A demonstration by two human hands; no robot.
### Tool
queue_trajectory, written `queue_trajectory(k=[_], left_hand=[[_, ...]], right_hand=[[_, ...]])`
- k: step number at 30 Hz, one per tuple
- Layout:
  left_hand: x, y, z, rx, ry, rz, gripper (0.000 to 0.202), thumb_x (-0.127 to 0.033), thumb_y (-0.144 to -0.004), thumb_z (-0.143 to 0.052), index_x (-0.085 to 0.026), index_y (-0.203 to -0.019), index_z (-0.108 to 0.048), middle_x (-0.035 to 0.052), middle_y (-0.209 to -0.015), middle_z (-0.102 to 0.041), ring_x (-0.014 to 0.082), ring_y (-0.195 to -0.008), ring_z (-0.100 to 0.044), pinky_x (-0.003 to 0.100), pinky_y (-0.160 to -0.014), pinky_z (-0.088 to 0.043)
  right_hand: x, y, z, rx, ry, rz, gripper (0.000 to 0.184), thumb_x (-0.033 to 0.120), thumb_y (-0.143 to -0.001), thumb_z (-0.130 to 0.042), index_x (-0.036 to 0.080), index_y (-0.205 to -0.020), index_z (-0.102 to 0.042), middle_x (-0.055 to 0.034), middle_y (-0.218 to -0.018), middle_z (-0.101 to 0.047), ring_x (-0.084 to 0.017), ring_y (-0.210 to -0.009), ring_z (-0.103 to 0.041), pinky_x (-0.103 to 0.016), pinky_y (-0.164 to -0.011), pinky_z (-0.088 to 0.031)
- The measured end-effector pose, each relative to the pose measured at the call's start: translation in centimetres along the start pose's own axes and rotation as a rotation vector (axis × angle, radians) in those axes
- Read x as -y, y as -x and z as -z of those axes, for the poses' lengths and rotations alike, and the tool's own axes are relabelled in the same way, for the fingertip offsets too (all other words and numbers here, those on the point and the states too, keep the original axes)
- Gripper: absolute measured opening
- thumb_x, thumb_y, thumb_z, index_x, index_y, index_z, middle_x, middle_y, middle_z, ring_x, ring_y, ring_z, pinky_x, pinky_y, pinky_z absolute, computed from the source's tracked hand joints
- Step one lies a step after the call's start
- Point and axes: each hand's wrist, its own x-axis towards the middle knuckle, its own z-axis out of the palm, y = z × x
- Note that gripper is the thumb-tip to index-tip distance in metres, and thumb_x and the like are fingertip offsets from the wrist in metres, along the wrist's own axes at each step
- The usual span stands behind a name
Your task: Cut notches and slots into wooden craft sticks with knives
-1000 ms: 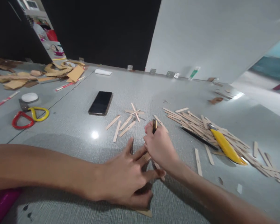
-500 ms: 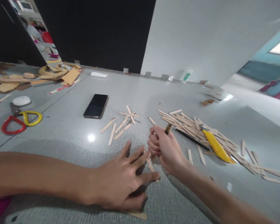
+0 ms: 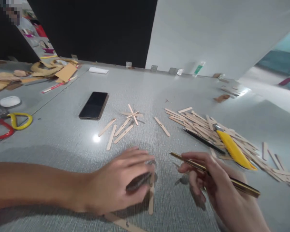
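My left hand [image 3: 125, 180], slightly blurred, is closed around the upper end of a wooden craft stick [image 3: 151, 203] on the table, with thumb and fingertips at its edges. The stick has a small dark mark near its middle. Under that wrist lies another marked craft stick [image 3: 125, 223], partly hidden. A slim gold pen-shaped tool [image 3: 244, 187] is gripped in my right hand [image 3: 217, 183], its thin tip pointing left above the table. Whether that tip is a nib or a blade, I cannot tell.
Several loose craft sticks [image 3: 111, 137] lie ahead beside a crossed star of sticks [image 3: 133, 114]. At right, a stick pile [image 3: 195, 120] holds a yellow utility knife [image 3: 234, 149] and a black pen [image 3: 204, 140]. A phone [image 3: 94, 105] and scissors [image 3: 20, 120] lie left.
My right hand has moved right and back from the stick, turning the gold tool from upright to slanted. My left hand's spread fingers have drawn together round the stick, which now points more straight ahead.
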Motion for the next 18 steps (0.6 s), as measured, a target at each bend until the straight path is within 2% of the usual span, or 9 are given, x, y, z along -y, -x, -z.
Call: queue_trajectory(k=[2, 4, 7, 9, 12, 14, 18], left_hand=[[0.1, 0.0, -0.2, -0.091, 0.033, 0.122, 0.034, -0.016, -0.096, -0.059, -0.019, -0.13, -0.062, 0.0084, -0.134, -0.07, 0.0211, -0.13, -0.061, 0.042, -0.116, -0.049], [0.1, -0.1, -0.2, -0.133, 0.049, 0.169, 0.036, -0.009, -0.093, -0.057, -0.019, -0.127, -0.061, 0.0065, -0.13, -0.07, 0.0193, -0.125, -0.062, 0.038, -0.11, -0.052], [-0.1, 0.0, 0.1, -0.125, 0.045, 0.094, 0.032, -0.001, -0.091, -0.052, -0.018, -0.114, -0.064, 0.0055, -0.12, -0.072, 0.0187, -0.116, -0.063, 0.036, -0.103, -0.052], [-0.3, 0.1, 0.4, -0.086, 0.028, -0.005, 0.026, 0.0, -0.092, -0.05, -0.017, -0.103, -0.066, 0.0058, -0.111, -0.074, 0.0198, -0.109, -0.064, 0.037, -0.1, -0.051], [-0.4, 0.2, 0.9, 0.032, 0.011, -0.132, 0.022, -0.005, -0.092, -0.053, -0.015, -0.101, -0.07, 0.0077, -0.109, -0.075, 0.0224, -0.106, -0.063, 0.04, -0.101, -0.049], [-0.4, 0.2, 1.1, 0.107, 0.001, -0.165, 0.024, -0.009, -0.093, -0.055, -0.015, -0.107, -0.073, 0.0077, -0.114, -0.074, 0.024, -0.109, -0.062, 0.042, -0.104, -0.048], [-0.3, 0.1, 1.1, 0.204, -0.049, -0.169, 0.027, -0.015, -0.095, -0.054, -0.019, -0.113, -0.075, 0.0072, -0.118, -0.073, 0.0268, -0.111, -0.06, 0.047, -0.104, -0.047]], right_hand=[[-0.5, 0.7, 0.0, 0.047, 0.034, 0.027, 0.042, 0.06, -0.099, -0.059, 0.024, -0.092, -0.08, -0.0088, -0.074, -0.075, -0.015, -0.042, -0.054, -0.026, -0.035, -0.044], [-0.9, 1.1, 0.1, 0.11, 0.075, 0.048, 0.041, 0.057, -0.1, -0.061, 0.024, -0.083, -0.078, -0.0073, -0.065, -0.072, -0.014, -0.04, -0.054, -0.025, -0.036, -0.045], [-1.4, 1.4, 0.4, 0.198, 0.142, 0.054, 0.029, 0.051, -0.1, -0.064, 0.026, -0.093, -0.076, -0.0039, -0.062, -0.07, -0.014, -0.043, -0.057, -0.024, -0.04, -0.047], [-1.8, 1.5, 0.6, 0.235, 0.193, 0.041, 0.018, 0.045, -0.097, -0.07, 0.028, -0.101, -0.075, -0.0018, -0.064, -0.07, -0.015, -0.048, -0.061, -0.023, -0.044, -0.049], [-2.2, 1.4, 0.7, 0.235, 0.201, -0.006, 0.016, 0.044, -0.091, -0.078, 0.029, -0.093, -0.075, 0.0003, -0.061, -0.065, -0.015, -0.046, -0.06, -0.022, -0.04, -0.047], [-2.2, 1.4, 0.6, 0.227, 0.168, -0.043, 0.018, 0.045, -0.089, -0.078, 0.028, -0.089, -0.075, 0.0014, -0.057, -0.062, -0.014, -0.041, -0.056, -0.022, -0.037, -0.044], [-1.9, 1.6, 0.4, 0.269, 0.158, -0.043, 0.017, 0.043, -0.091, -0.077, 0.03, -0.101, -0.077, 0.0006, -0.057, -0.066, -0.016, -0.042, -0.061, -0.024, -0.039, -0.048]])
